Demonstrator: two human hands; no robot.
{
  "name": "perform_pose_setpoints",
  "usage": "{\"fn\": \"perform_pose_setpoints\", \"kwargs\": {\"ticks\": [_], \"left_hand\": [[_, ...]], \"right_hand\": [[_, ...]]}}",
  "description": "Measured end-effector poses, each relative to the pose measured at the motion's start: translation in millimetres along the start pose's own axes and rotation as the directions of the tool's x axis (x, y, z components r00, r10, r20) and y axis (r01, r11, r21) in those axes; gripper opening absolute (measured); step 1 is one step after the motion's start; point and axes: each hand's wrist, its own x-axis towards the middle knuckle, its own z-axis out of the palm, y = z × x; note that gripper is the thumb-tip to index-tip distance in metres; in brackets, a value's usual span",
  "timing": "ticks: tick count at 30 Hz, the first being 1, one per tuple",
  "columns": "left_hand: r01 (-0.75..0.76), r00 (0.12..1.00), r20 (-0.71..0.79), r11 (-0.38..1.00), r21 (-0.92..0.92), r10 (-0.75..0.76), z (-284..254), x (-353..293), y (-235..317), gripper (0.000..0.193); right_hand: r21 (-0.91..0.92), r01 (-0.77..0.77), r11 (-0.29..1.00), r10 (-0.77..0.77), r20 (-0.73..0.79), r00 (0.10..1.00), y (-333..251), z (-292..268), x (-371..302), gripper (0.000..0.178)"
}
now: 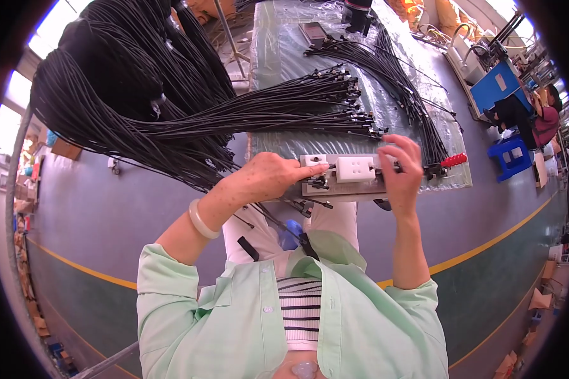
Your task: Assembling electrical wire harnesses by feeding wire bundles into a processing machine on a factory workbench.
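A metal plate fixture (354, 188) with white plastic blocks lies at the table's near edge. My left hand (265, 179) reaches in from the left, its index finger stretched onto the left white block (314, 159). Its other fingers curl under and hide whatever they may grip. Black connector ends (318, 182) show just below that finger. Beside the fingertip is a larger white block (355, 169) with small holes. Over the fixture's right end, my right hand (402, 165) is closed with bent fingers near a small black part; what it pinches is unclear. A red handle (454, 160) sticks out to its right.
A thick bundle of black cables (253, 114) drapes from the left across the plastic-covered table (284, 69). More cables (404, 82) lie at the right. A phone-like device (312, 31) rests at the back. A person (540, 120) sits far right by a blue stool (511, 156).
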Motion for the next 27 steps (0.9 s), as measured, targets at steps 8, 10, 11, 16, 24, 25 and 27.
{"fn": "perform_pose_setpoints", "kwargs": {"ticks": [8, 10, 11, 16, 24, 25, 27], "left_hand": [[0.038, 0.997, 0.072, 0.985, -0.168, -0.027, 6, -6, -4, 0.079], [0.039, 0.998, 0.057, 0.986, -0.164, -0.03, 9, -7, -3, 0.082], [0.045, 0.998, 0.041, 0.987, -0.155, -0.039, 11, -7, -3, 0.086], [0.033, 0.999, -0.008, 0.978, -0.204, -0.036, 18, -6, -3, 0.08], [0.048, 0.984, -0.081, 0.67, -0.741, -0.16, 7, -25, -12, 0.029], [0.049, 0.983, -0.082, 0.67, -0.741, -0.162, 1, -30, -8, 0.029], [0.217, 0.976, 0.201, 0.295, -0.93, -0.085, -5, -38, -2, 0.024]], "right_hand": [[-0.303, -0.111, 0.946, -0.09, -0.578, 0.811, 33, -54, -1, 0.006], [0.134, -0.171, 0.976, 0.215, -0.727, 0.652, 39, -55, 10, 0.006], [0.13, -0.176, 0.976, 0.215, -0.729, 0.65, 45, -54, 11, 0.006], [0.068, -0.263, 0.962, 0.271, -0.208, 0.94, 47, -20, -3, 0.028], [0.602, -0.252, 0.757, 0.526, -0.334, 0.782, 72, -48, 5, 0.035], [0.748, -0.192, 0.636, 0.567, -0.284, 0.773, 76, -53, 6, 0.033], [0.449, -0.248, 0.858, 0.45, -0.426, 0.784, 73, -54, 7, 0.025]]}}
